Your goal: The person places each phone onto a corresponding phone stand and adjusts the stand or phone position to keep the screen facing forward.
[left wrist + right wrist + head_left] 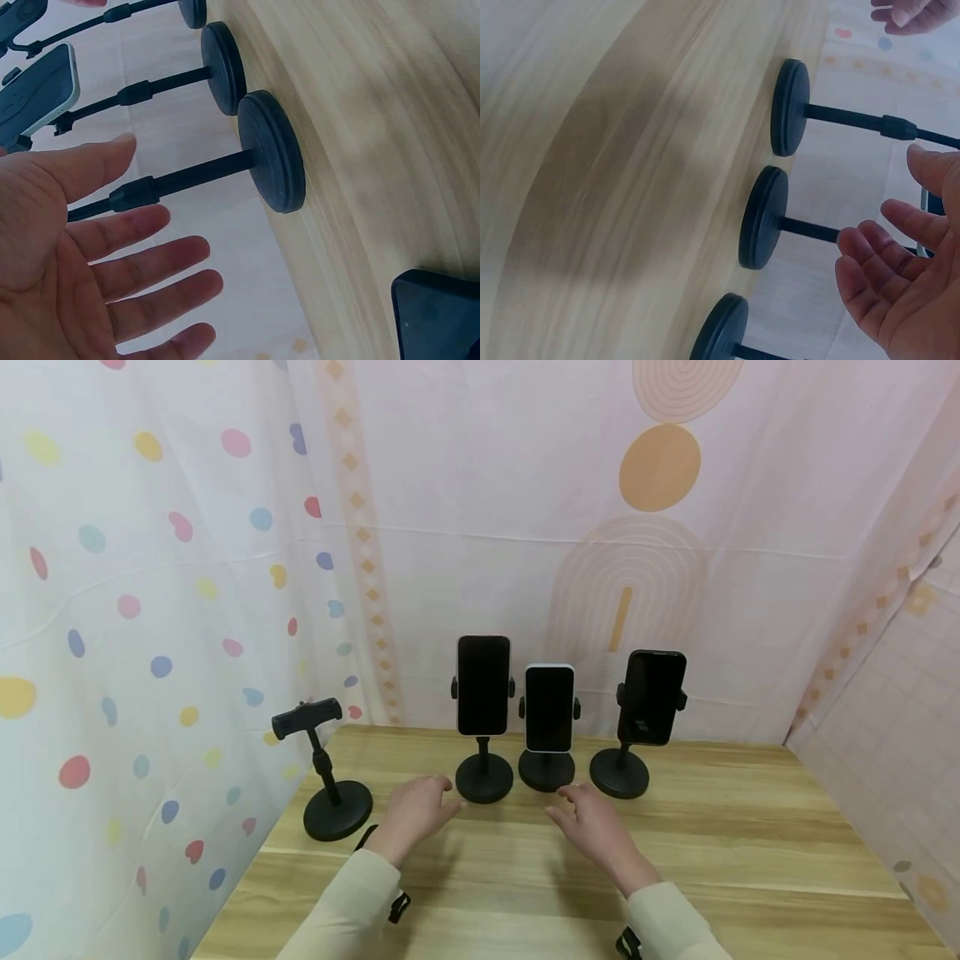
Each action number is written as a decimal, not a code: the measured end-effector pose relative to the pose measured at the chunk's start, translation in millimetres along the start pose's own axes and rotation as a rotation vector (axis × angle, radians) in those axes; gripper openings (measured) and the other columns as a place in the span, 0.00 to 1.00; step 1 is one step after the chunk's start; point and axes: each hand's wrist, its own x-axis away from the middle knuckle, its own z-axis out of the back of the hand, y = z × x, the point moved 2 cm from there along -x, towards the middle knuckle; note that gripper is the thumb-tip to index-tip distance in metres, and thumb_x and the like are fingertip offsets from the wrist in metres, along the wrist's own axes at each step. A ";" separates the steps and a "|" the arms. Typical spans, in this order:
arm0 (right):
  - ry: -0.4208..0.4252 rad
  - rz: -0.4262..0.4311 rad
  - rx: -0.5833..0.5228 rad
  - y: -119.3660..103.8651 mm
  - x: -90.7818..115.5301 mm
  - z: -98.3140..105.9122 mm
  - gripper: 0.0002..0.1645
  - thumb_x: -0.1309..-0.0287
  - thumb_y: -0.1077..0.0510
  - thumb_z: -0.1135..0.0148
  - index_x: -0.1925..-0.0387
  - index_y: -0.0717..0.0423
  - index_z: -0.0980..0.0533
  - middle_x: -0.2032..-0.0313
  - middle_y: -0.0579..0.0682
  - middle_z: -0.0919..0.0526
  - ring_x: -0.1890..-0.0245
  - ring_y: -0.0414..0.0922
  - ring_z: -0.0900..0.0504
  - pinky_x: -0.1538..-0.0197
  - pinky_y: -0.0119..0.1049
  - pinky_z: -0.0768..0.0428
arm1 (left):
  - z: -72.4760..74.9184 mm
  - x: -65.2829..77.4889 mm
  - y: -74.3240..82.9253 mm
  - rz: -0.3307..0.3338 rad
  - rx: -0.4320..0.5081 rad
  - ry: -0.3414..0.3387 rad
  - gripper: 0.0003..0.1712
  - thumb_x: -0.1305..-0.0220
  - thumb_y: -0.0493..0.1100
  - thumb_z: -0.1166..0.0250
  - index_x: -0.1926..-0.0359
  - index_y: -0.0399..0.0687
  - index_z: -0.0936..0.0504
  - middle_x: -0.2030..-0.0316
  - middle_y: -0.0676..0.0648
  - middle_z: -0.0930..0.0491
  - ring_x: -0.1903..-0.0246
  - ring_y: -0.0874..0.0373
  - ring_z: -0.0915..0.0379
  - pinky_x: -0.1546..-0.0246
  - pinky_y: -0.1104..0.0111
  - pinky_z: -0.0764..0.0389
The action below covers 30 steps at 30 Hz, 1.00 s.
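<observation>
My left hand [416,814] is held over the table in front of the tall phone [483,685], which a black stand [484,779] holds upright. Its fingers are spread and hold nothing in the left wrist view. My right hand [596,828] hovers before the white-edged phone [549,708] on the middle stand [547,771], its fingers loosely bent with nothing in them. To its right, another stand [619,774] carries a slightly tilted black phone [652,697]. At the left stands a phone stand [338,811] with a bare clamp [307,718].
A dark slab with rounded corners [439,319] lies on the wooden table [750,843], mostly hidden by the left arm in the head view. Patterned curtains [465,468] hang behind the table and along both sides.
</observation>
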 end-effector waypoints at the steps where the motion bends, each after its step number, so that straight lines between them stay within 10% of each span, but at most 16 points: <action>1: 0.001 -0.001 0.017 1.5 1.8 0.1 0.24 0.35 0.50 0.35 0.46 0.64 0.21 0.50 0.60 0.20 0.55 0.55 0.18 0.54 0.50 0.20 | -1.3 0.7 -1.1 0.000 0.000 -0.008 0.22 0.37 0.52 0.31 0.51 0.39 0.16 0.54 0.41 0.15 0.58 0.44 0.18 0.62 0.51 0.19; 30: -0.052 -0.118 0.219 61.0 59.4 5.9 0.22 0.43 0.53 0.29 0.54 0.67 0.20 0.61 0.61 0.21 0.63 0.55 0.19 0.61 0.52 0.21 | -8.8 25.0 -31.2 0.095 -0.074 -0.136 0.22 0.51 0.46 0.21 0.57 0.41 0.15 0.59 0.43 0.17 0.61 0.45 0.20 0.63 0.49 0.21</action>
